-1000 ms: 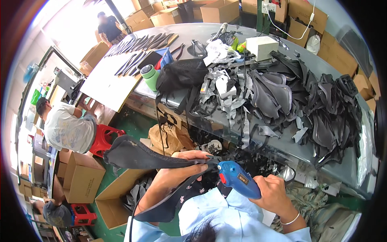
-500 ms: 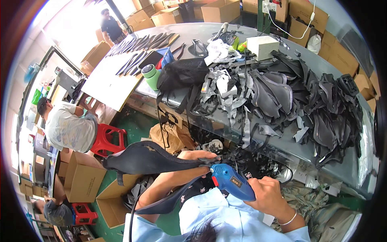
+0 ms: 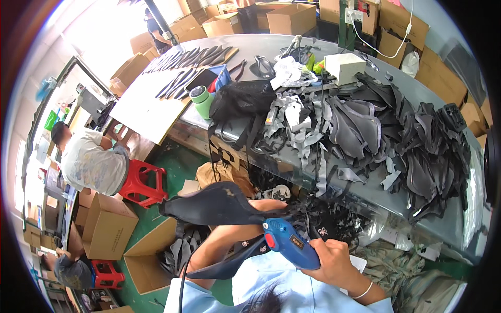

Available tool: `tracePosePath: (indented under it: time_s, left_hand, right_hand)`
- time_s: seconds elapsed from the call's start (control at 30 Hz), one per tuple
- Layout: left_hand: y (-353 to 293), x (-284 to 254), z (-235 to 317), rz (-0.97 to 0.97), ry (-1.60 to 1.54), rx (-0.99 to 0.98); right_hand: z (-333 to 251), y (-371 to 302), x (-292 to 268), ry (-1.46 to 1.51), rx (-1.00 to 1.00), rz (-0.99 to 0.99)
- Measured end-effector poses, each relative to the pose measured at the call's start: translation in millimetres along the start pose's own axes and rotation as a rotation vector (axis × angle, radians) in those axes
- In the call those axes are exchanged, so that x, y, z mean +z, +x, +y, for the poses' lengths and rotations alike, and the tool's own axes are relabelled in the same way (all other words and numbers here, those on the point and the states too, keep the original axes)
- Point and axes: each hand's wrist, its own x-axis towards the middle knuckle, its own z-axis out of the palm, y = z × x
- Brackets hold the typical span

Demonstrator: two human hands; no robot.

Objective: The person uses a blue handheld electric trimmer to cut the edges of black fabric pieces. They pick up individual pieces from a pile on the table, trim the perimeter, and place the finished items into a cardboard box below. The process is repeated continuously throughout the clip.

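Observation:
My left hand (image 3: 269, 205) is closed on a dark padded fabric piece (image 3: 209, 204), whose wide, curved end sticks out to the left. A narrower strip of dark material (image 3: 227, 268) hangs below, along my left forearm. In my right hand (image 3: 336, 263) is a blue handheld electric cutter (image 3: 293, 244) with a red button, my fingers wrapped round its rear body. The cutter's front lies close to the piece's lower edge, just below my left hand. Its blade cannot be made out. A black cord (image 3: 182, 281) runs down by my left sleeve.
On the grey table (image 3: 402, 195) lie a heap of dark shaped pieces (image 3: 355, 128), grey scraps (image 3: 302, 138), a black mesh bag (image 3: 242, 99) and a green bottle (image 3: 201, 101). An open carton (image 3: 148, 261) with pieces stands lower left. People sit on red stools (image 3: 143, 182) at left.
The fabric piece and my left hand have shifted right in the picture. The cutter has moved slightly left and down, its front now nearer the piece beneath my left hand.

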Motion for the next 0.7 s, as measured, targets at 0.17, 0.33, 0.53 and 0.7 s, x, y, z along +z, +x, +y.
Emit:
tracePosePath:
  time_s: [0.17,0.33,0.53,0.7]
  left_hand:
    - [-21.2,-14.3,34.6,0.543,-0.634,0.394]
    - [-15.2,14.7,36.8,1.003,-0.666,0.487]
    - [-10.9,30.4,36.8,1.055,-0.629,0.529]
    - [-9.4,38.1,25.6,1.033,-0.662,0.603]
  right_hand:
    - [11.1,1.0,1.7,-0.042,0.059,0.034]
    - [1.8,7.2,-1.4,-0.062,0.050,0.035]
    - [-2.0,7.1,1.1,-0.004,0.090,0.018]
    - [-11.7,14.0,2.5,0.098,0.105,0.055]
